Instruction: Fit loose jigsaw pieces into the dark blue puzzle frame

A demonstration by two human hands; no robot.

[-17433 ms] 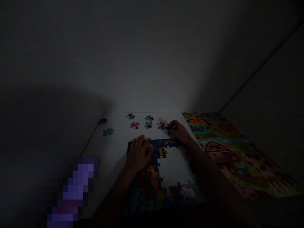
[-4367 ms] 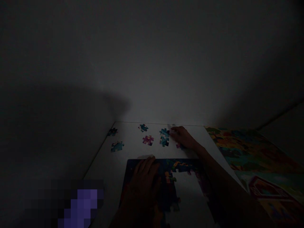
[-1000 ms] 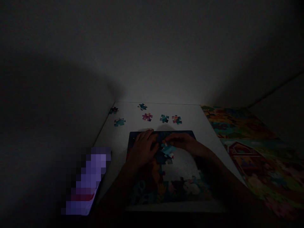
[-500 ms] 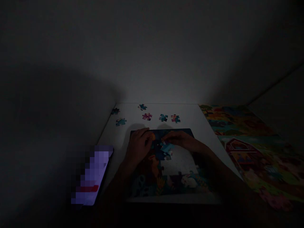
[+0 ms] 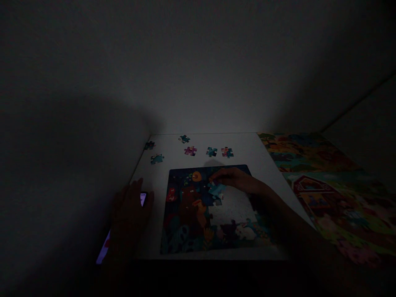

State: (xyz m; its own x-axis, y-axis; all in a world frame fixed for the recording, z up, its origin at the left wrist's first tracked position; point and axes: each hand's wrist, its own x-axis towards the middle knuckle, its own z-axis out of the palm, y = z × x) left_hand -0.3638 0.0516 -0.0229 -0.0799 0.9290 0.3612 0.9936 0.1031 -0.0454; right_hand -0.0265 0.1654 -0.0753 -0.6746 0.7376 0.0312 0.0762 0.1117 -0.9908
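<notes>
A partly filled jigsaw puzzle [image 5: 188,210] lies in its dark frame on the white table, showing a bear and other animals. My right hand [image 5: 236,179] is over its upper part, fingers pinched at the top edge of a light blue puzzle piece [image 5: 217,189], beside the gap where the pale backing shows. My left hand [image 5: 131,208] is left of the puzzle, over a phone [image 5: 143,199] with a lit screen. Its fingers are stretched out with the thumb apart, and it covers most of the phone.
Several loose puzzle pieces [image 5: 190,151] lie along the far part of the white table [image 5: 244,144]. At the right are two colourful pictures, one with a red barn [image 5: 312,185]. Walls stand behind and at the left. The scene is very dim.
My left hand has left the puzzle's upper left and moved left and down onto the phone, uncovering the bear. My right hand stays at the light blue piece.
</notes>
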